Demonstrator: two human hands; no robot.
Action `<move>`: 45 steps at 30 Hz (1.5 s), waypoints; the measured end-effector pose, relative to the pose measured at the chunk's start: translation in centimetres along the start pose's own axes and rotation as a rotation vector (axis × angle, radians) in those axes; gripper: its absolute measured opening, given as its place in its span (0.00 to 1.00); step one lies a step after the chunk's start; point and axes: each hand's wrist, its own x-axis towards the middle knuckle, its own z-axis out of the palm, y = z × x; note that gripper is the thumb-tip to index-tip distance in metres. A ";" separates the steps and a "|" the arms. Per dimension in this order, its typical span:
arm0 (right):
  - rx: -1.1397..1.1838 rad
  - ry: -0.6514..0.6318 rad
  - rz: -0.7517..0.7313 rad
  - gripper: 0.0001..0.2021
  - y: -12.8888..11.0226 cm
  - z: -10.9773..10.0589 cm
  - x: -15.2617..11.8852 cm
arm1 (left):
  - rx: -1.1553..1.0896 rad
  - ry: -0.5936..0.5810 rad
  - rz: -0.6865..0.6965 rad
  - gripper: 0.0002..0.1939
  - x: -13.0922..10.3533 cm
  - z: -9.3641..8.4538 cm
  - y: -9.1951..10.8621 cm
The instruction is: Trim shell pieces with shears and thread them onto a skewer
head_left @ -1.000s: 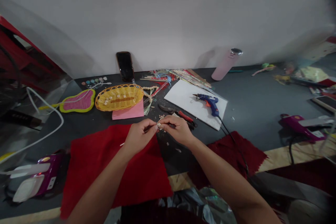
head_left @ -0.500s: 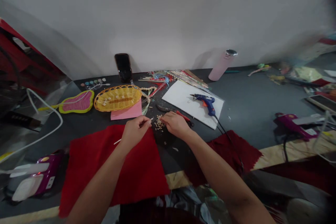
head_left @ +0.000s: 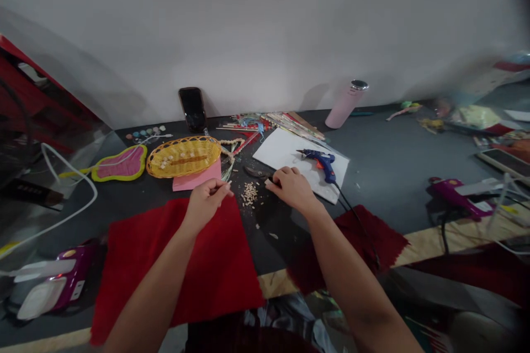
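My left hand (head_left: 207, 201) is closed above the top edge of a red cloth (head_left: 219, 265), with a small pale piece pinched at its fingertips. To its right, a heap of short beige pieces (head_left: 249, 194) lies on the dark table (head_left: 385, 176). My right hand (head_left: 292, 187) sits right of the heap, thumb and fingers together, a pale bit showing at the fingertips. Pliers (head_left: 254, 172) lie just beyond, their handles hidden by this hand. A blue glue gun (head_left: 321, 162) rests on a white board (head_left: 285, 149).
A yellow basket (head_left: 184, 159) overlaps pink paper (head_left: 196, 179) behind my left hand. A phone (head_left: 192, 109) and pink bottle (head_left: 346, 103) stand by the wall. Colourful strips (head_left: 290, 121) lie behind the board. Its cord crosses a darker red cloth (head_left: 372, 234).
My right hand has moved right, away from the heap, uncovering it. My left hand has shifted slightly left. A thin white stick seen beside the left wrist earlier no longer shows.
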 end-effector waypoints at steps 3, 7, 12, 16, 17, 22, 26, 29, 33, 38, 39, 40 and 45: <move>-0.039 -0.027 -0.042 0.10 -0.4 -0.1 0.0 | -0.059 0.020 -0.003 0.12 0.5 0.1 0.6; -0.045 -0.030 -0.025 0.06 -0.7 0.0 0.2 | -0.108 0.006 0.019 0.11 1.3 0.4 1.7; 0.308 0.139 0.070 0.09 -0.6 0.6 0.7 | -0.186 -0.016 0.028 0.10 1.8 0.9 1.6; 0.837 0.076 0.096 0.14 -0.6 0.6 0.6 | -0.306 -0.015 -0.026 0.11 1.8 0.7 0.5; 0.910 0.048 0.089 0.13 -0.8 0.5 0.6 | -0.335 -0.009 -0.025 0.11 1.7 0.6 0.3; 0.835 0.163 -0.154 0.07 -2.7 -0.4 0.1 | -0.402 0.031 -0.005 0.09 1.5 -0.1 0.9; 0.619 0.157 -0.281 0.15 -4.1 -0.2 -0.5 | -0.445 0.087 -0.001 0.09 1.0 -0.4 1.8; 0.432 0.114 -0.310 0.17 -4.5 0.3 -0.8 | -0.470 0.124 0.016 0.09 0.6 -0.5 2.0; 0.274 0.080 -0.334 0.17 -4.5 0.4 -0.9 | -0.455 0.168 0.050 0.10 0.5 -0.4 1.7; 0.222 0.086 -0.335 0.15 -4.6 0.3 -1.0 | -0.389 0.145 0.081 0.09 0.6 -0.3 1.2; 0.216 0.087 -0.340 0.15 -4.6 0.3 -1.1 | -0.368 0.134 0.087 0.09 0.6 -0.2 1.1; 0.211 0.089 -0.344 0.14 -4.6 0.3 -1.1 | -0.347 0.125 0.092 0.08 0.5 -0.2 1.0; 0.198 0.109 -0.338 0.14 -4.7 0.3 -1.1 | -0.255 0.080 0.098 0.08 0.3 -0.1 0.9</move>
